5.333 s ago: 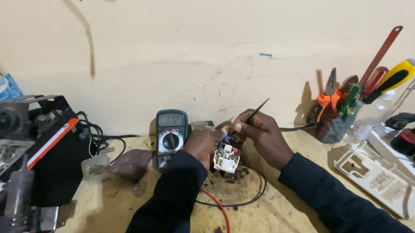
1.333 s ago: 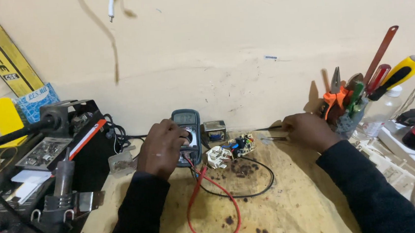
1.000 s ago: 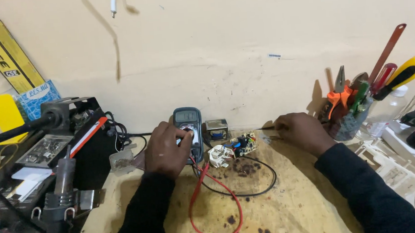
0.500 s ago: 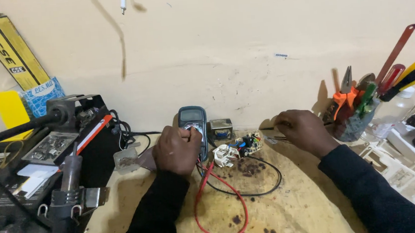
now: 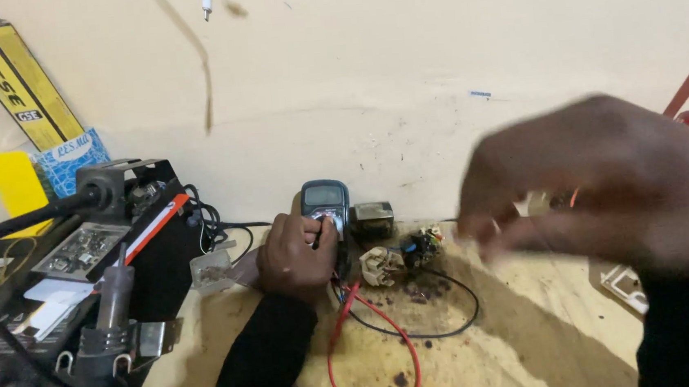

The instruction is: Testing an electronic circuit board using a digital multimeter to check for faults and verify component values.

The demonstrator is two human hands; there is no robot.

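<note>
Left hand [image 5: 296,255] curled on the multimeter [image 5: 325,207] at the back of the desk [image 5: 528,343], fingers on its dial. Right hand [image 5: 605,177] raised close to the camera, blurred, loosely open, holding nothing visible. Small white circuit part [image 5: 379,264] just right of the multimeter.

Both hands bare: left hand [image 5: 294,255], right hand [image 5: 605,177], blurred. Long black sleeves [image 5: 259,360] reach wrists.
</note>
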